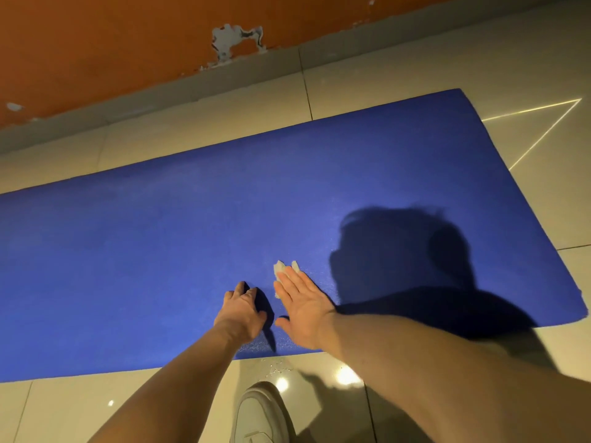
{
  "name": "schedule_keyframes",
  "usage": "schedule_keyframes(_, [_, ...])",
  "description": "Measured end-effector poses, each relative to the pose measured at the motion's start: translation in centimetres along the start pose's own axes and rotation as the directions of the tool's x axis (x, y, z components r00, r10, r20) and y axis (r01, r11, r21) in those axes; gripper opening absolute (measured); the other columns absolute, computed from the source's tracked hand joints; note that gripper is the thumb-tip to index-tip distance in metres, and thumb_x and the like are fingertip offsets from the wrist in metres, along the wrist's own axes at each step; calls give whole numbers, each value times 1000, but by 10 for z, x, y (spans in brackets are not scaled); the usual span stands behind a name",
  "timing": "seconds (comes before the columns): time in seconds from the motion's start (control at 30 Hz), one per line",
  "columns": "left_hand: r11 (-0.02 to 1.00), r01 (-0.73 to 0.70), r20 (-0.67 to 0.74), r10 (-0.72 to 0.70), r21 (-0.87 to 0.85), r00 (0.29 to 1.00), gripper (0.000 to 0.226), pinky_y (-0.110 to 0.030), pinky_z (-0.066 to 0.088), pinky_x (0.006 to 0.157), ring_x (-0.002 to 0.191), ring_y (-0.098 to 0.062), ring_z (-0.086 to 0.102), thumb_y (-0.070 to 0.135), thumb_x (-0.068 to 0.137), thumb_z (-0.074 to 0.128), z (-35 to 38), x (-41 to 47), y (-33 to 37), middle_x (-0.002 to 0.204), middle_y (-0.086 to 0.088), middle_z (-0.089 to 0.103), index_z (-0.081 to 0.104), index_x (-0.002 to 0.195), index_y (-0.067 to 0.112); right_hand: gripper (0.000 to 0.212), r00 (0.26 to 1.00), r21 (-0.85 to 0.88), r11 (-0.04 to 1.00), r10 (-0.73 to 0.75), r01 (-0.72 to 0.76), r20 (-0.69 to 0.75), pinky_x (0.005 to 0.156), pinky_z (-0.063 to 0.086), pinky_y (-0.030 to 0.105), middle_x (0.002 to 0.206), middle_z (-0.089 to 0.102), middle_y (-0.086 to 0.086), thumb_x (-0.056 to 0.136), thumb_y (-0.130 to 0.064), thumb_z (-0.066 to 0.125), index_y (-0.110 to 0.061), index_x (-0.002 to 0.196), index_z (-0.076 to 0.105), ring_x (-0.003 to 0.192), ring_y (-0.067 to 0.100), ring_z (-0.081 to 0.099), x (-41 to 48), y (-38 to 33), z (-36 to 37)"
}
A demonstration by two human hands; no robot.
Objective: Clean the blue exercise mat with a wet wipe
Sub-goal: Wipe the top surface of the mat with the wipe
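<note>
The blue exercise mat (192, 244) lies flat across the tiled floor, running from the left edge to the right. My right hand (303, 311) lies flat on the mat near its front edge, fingers straight, pressing a white wet wipe (281, 268) whose crumpled end shows past the fingertips. Just left of it, my left hand (243, 311) rests on the mat with its fingertips down and holds nothing. A dark shadow of my head and shoulders falls on the mat to the right of the hands.
Beige floor tiles (399, 75) surround the mat. An orange wall (96, 43) with chipped paint and a grey skirting runs along the far side. My white shoe (262, 414) stands on the tiles just in front of the mat's near edge.
</note>
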State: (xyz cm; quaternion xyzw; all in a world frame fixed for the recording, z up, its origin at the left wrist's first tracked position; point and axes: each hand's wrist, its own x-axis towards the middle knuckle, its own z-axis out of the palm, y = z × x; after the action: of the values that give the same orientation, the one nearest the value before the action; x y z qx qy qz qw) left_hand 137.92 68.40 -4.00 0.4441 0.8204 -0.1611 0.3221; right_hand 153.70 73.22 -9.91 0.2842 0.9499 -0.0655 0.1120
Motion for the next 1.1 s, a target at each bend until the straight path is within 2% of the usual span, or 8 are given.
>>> schedule_keyframes(0.1, [1000, 0, 1, 0, 2, 1000, 73, -37, 25, 120, 148, -30, 11, 36, 100, 52, 5, -3, 4, 166, -4, 4, 16, 159, 14, 79, 991, 70, 997, 27, -18, -132, 124, -11, 46, 168, -13, 11, 104, -56, 32, -7, 161, 6, 152, 30, -25, -1, 49, 9])
schedule_keyframes(0.23, [1000, -5, 7, 6, -22, 1000, 73, -38, 26, 120, 149, -28, 12, 34, 100, 54, 9, -10, 4, 166, -2, 3, 15, 160, 16, 87, 922, 350, 906, 324, -239, -210, 126, 12, 47, 167, 13, 14, 91, -48, 66, 1, 154, 32, 156, 31, 4, -11, 72, 9])
schedule_keyframes(0.37, [1000, -2, 27, 2, 4, 1000, 73, -38, 28, 120, 148, -28, 11, 37, 100, 52, 13, -15, 4, 167, -2, 3, 15, 160, 16, 85, 941, 139, 933, 339, -332, -25, 120, -10, 61, 161, -22, 31, 103, -60, 25, 0, 157, -4, 144, 49, -31, -9, 28, -5])
schedule_keyframes(0.6, [1000, 2, 39, -3, 24, 999, 72, -37, 28, 119, 148, -28, 12, 37, 99, 52, 19, -22, 14, 166, -4, 5, 19, 159, 15, 73, 994, 21, 996, -89, 88, 61, 121, -17, 51, 158, -39, 13, 106, -56, 14, -14, 160, -11, 140, 35, -45, -31, 0, 1])
schedule_keyframes(0.73, [1000, -2, 51, 1, 21, 999, 73, -39, 28, 120, 149, -29, 12, 38, 99, 52, 24, -26, 13, 167, -5, 4, 17, 159, 16, 75, 989, -96, 987, 123, -131, -81, 120, -19, 55, 163, -28, 14, 105, -57, 18, -13, 161, -4, 144, 40, -37, -44, 43, 12])
schedule_keyframes(0.83, [1000, -13, 62, 12, 26, 998, 72, -39, 27, 119, 149, -30, 12, 38, 100, 51, 27, -31, 15, 167, -5, 3, 17, 159, 16, 82, 948, 68, 949, 311, -307, -69, 124, -6, 55, 166, -18, 18, 103, -59, 30, -7, 161, 6, 150, 42, -26, -49, 53, 6])
schedule_keyframes(0.9, [999, -14, 70, 11, 38, 997, 73, -39, 27, 119, 149, -29, 11, 39, 99, 51, 29, -32, 15, 167, -4, 2, 16, 160, 17, 84, 925, 86, 922, 379, -377, -3, 121, -7, 59, 161, -24, 28, 103, -60, 21, -3, 157, -7, 145, 49, -30, -45, 37, -2])
schedule_keyframes(1.1, [997, -28, 58, 23, 74, 998, 67, -38, 37, 114, 143, -28, 21, 36, 99, 52, 30, -32, 15, 164, -2, 9, 24, 157, 18, 73, 993, 45, 999, -6, 1, 115, 115, -27, 54, 158, -36, 20, 106, -53, 12, -8, 157, -14, 136, 37, -48, -59, -25, -10])
